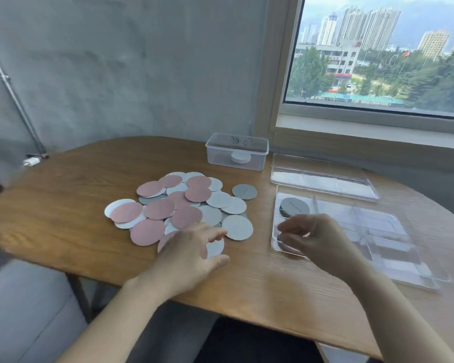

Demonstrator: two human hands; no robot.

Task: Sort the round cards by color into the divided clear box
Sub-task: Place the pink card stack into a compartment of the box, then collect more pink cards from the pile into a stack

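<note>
Head view: thin, light round cards (pixel 159 208) are judged best edge-pinched; left hand (pixel 192 255) is spread empty, while what the right hand (pixel 317 239) holds cannot be told.

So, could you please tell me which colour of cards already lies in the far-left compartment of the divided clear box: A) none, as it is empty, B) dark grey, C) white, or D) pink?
B: dark grey cards lie in the far-left compartment of the divided clear box, just beyond the right hand.
</note>
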